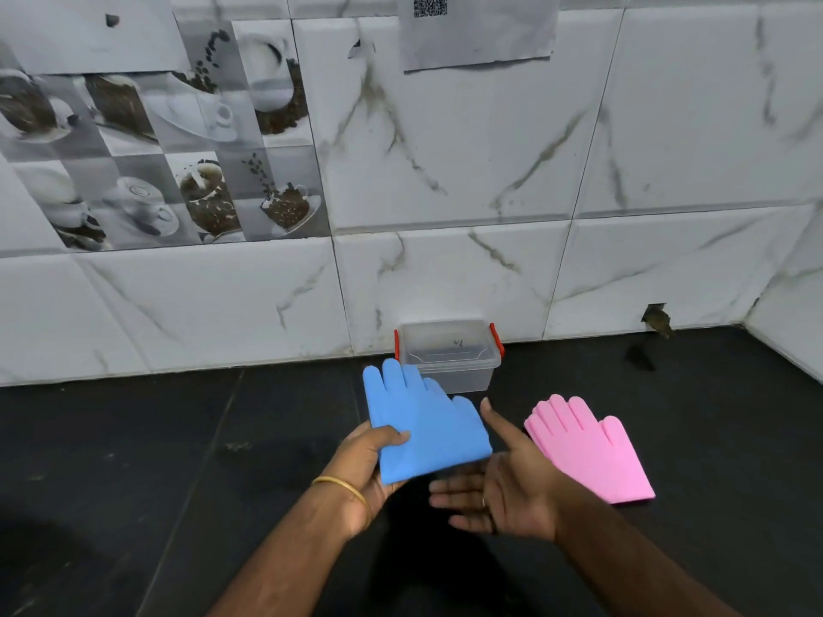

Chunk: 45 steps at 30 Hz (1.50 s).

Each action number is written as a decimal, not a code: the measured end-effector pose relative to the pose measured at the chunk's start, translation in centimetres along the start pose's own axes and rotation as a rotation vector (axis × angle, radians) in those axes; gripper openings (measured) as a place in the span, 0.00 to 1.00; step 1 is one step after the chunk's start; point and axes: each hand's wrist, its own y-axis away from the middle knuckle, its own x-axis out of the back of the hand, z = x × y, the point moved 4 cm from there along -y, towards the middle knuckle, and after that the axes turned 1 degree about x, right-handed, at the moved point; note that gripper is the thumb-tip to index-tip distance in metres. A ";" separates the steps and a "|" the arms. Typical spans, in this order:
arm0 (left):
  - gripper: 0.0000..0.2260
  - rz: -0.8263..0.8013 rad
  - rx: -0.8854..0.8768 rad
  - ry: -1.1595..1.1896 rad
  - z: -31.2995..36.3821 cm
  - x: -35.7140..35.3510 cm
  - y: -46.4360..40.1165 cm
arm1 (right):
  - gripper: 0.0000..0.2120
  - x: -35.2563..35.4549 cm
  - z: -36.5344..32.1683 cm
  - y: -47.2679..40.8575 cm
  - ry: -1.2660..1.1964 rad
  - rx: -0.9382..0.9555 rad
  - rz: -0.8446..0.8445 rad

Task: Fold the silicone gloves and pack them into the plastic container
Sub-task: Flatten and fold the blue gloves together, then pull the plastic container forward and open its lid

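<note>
Left hand pinching blue glove by the cuff, lifted flat. Right hand open, palm up beside it. Pink glove flat on dark counter; clear container w/ red clips behind, by wall.

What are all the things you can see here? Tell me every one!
blue glove: one, blue, held up in front of the container
pink glove: one, pink, lying flat on the counter, right side
plastic container: one, clear with red clips, against the wall
counter: one, black, below everything
wall tiles: many, white marble, some with coffee pictures, behind
QR code paper: one, grey, stuck on the wall
left hand: one, gold bangle, gripping the blue glove
right hand: one, open, empty, beside the blue glove
</note>
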 end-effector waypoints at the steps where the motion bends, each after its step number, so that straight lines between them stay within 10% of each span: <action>1: 0.17 0.001 0.024 -0.018 -0.3 0.9 0.0 | 0.41 -0.1 0.5 -0.9 -0.065 0.007 0.007; 9: 0.22 0.108 0.094 -0.200 0.7 7.6 -0.3 | 0.14 -4.3 0.6 -4.5 0.057 0.238 0.186; 14: 0.21 0.183 -0.123 -0.206 4.0 10.3 -1.1 | 0.20 -7.7 -1.1 -5.8 0.141 0.545 0.142; 21: 0.17 0.599 -0.042 -0.624 -0.9 16.8 -3.4 | 0.16 -6.4 4.6 -12.6 0.547 0.470 0.318; 30: 0.13 0.679 -0.052 -0.819 -0.4 16.7 -3.0 | 0.17 -5.5 4.9 -14.2 0.659 0.414 0.340; 36: 0.32 0.832 0.040 -1.041 -0.4 14.1 -4.3 | 0.25 -0.6 2.7 -12.8 0.671 0.383 0.397; 45: 0.46 0.633 -0.593 -1.566 1.6 2.5 -9.1 | 0.30 6.1 -7.9 -8.5 1.206 0.974 0.923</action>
